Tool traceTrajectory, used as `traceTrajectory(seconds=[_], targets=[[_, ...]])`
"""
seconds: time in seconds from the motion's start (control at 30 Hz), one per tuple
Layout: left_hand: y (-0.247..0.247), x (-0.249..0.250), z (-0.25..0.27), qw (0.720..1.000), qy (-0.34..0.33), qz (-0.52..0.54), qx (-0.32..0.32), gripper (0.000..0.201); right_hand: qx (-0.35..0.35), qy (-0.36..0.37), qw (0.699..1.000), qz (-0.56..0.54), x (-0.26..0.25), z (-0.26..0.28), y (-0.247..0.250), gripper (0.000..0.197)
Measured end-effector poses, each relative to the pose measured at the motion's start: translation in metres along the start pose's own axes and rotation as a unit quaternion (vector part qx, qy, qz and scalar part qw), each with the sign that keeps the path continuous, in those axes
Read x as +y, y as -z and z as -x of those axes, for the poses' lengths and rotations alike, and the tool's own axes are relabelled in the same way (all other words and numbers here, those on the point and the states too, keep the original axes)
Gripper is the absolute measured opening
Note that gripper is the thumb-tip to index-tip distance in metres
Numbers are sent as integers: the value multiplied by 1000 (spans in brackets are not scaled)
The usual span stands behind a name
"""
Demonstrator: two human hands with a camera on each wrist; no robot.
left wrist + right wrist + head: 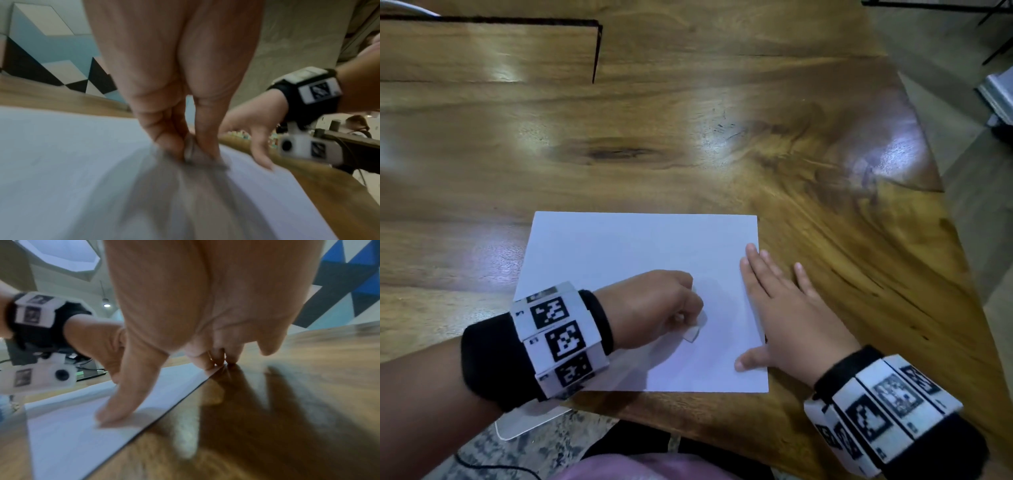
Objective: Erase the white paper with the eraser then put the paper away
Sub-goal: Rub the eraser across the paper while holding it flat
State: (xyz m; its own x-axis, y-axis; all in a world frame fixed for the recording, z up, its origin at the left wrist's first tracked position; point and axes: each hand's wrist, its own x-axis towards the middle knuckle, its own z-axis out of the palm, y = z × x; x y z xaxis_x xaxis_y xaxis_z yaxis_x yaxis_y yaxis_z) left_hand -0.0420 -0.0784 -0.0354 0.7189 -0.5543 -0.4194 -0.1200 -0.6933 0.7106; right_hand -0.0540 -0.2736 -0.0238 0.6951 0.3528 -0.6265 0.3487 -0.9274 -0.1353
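Observation:
A white sheet of paper (619,257) lies flat on the wooden table near its front edge. My left hand (654,308) pinches a small white eraser (691,333) and holds its tip down on the lower middle of the sheet. In the left wrist view the eraser (190,151) sits between thumb and fingers, touching the paper (61,162). My right hand (780,301) lies flat with straight, spread fingers across the paper's right edge. Its thumb (123,405) presses on the paper (72,434), and the other fingers rest on the edge and on the table.
The wooden table (688,137) stretches away beyond the paper, with its right edge (941,192) slanting toward me. A thin dark-edged board (595,51) stands at the back left. A white flat object (527,421) shows below the table's front edge, under my left wrist.

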Motion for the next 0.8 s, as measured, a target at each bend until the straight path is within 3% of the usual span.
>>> traceTrajectory(seconds=[0.07,0.2,0.33,0.47,0.53,0.57,0.63,0.73,0.77,0.8], targets=[[10,8,-11,1000,28,-10,-2,11,-12,-2,1000,10,-2,0,-2,134],[17,32,-30,992,-36,-108,55,12,-13,-11,1000,23,-4,-2,-3,135],[-2,18,-19,993,-70,-87,26,15,-13,-10,999,29,-2,-1,-4,134],[-5,-4,10,951,-127,-281,-24,12,-11,-8,1000,28,-1,0,-5,134],[1,-3,10,965,-124,-227,-37,15,-13,-10,1000,22,-1,1,-5,135],[3,2,3,979,-105,-173,-27,13,-14,-10,1000,21,-1,0,-5,136],[8,11,-16,984,-101,-147,11,8,-13,-11,1000,17,0,0,-5,136],[1,19,-35,993,-45,-105,44,11,-16,-14,1000,10,0,0,-5,136],[-2,15,-32,994,-47,-92,43,14,-17,-15,1000,7,1,0,-6,136],[-1,10,-21,986,-65,-150,39,18,-17,-16,1000,3,1,-1,-6,137]])
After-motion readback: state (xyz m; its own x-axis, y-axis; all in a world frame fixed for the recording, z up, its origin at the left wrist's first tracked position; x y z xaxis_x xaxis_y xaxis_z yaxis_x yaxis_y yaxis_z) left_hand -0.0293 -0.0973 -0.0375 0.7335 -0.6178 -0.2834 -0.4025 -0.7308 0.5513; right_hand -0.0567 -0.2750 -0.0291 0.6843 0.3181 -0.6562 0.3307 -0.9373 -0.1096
